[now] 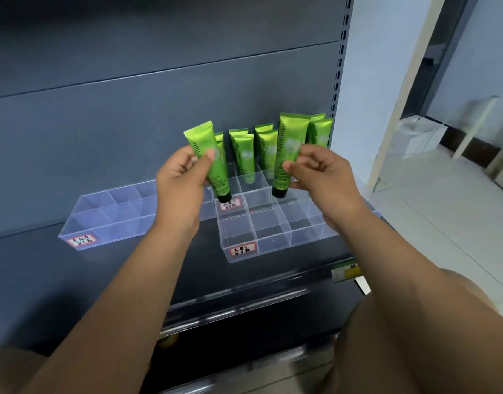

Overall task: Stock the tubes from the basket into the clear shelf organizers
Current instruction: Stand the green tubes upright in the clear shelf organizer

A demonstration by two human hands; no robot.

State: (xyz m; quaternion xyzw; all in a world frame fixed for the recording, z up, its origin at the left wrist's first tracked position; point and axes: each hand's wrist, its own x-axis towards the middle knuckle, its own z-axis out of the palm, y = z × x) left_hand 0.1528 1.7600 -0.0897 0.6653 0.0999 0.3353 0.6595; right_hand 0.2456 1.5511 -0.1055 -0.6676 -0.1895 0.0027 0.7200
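Note:
My left hand grips a green tube with its black cap down, tilted, above the front left cells of the right clear organizer. My right hand pinches a second green tube, upright with its cap down, over the organizer's middle row. Several green tubes stand in the organizer's back cells against the shelf wall. A second clear organizer lies to the left with nothing visible in its cells. The basket is out of view.
Both organizers sit on a dark grey shelf with a slotted upright at the right. Red-bordered labels are stuck on the organizers' fronts. A price tag hangs at the shelf's edge. To the right is a tiled floor.

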